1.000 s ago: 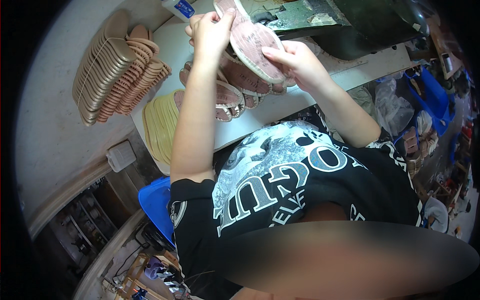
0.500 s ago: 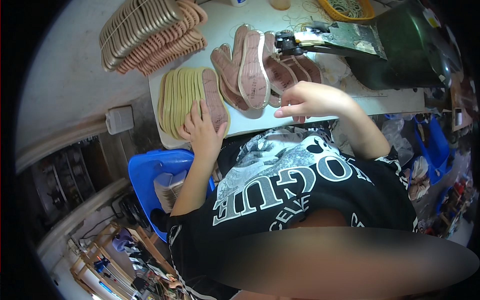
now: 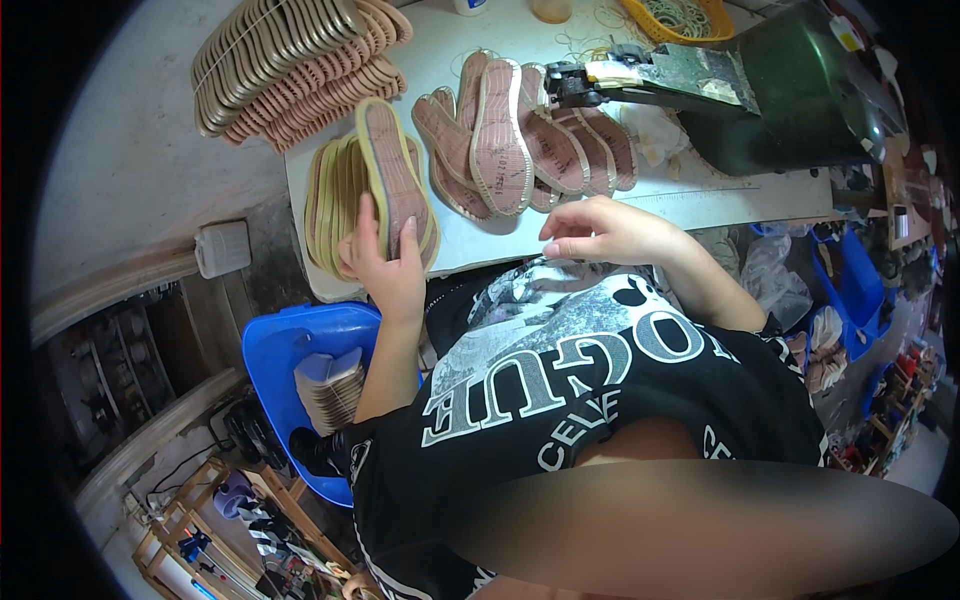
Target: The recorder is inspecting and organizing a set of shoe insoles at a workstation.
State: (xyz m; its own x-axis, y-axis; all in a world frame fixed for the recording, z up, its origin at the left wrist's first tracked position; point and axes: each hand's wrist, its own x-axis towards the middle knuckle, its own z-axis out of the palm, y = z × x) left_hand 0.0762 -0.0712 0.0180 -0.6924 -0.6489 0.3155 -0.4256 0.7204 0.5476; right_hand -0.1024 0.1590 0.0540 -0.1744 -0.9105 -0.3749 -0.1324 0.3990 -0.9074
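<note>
My left hand [image 3: 388, 270] grips the heel end of a brown-faced insole [image 3: 388, 160] with a yellow rim, thumb on its face and fingers along the left side. The insole is raised and tilted against a row of similar yellow-edged insoles [image 3: 327, 205] standing at the table's left. Over the table's front edge hovers my right hand [image 3: 610, 232], its fingers loosely bent, thumb apart, nothing in them. Just beyond it lies a fanned pile of brown insoles [image 3: 500, 140] with pale, stitched-looking edges.
A dark green machine [image 3: 790, 90] with a narrow arm reaches over the white table [image 3: 740, 205] from the right. Tied stacks of metallic and pink insoles [image 3: 290, 70] stand far left. A yellow basket [image 3: 685, 22] sits at the back, a blue tub [image 3: 265, 345] below left.
My left hand has closed on the right-hand insole of the row and lifted it, its toe end now higher up. My right hand has drawn slightly back toward my body.
</note>
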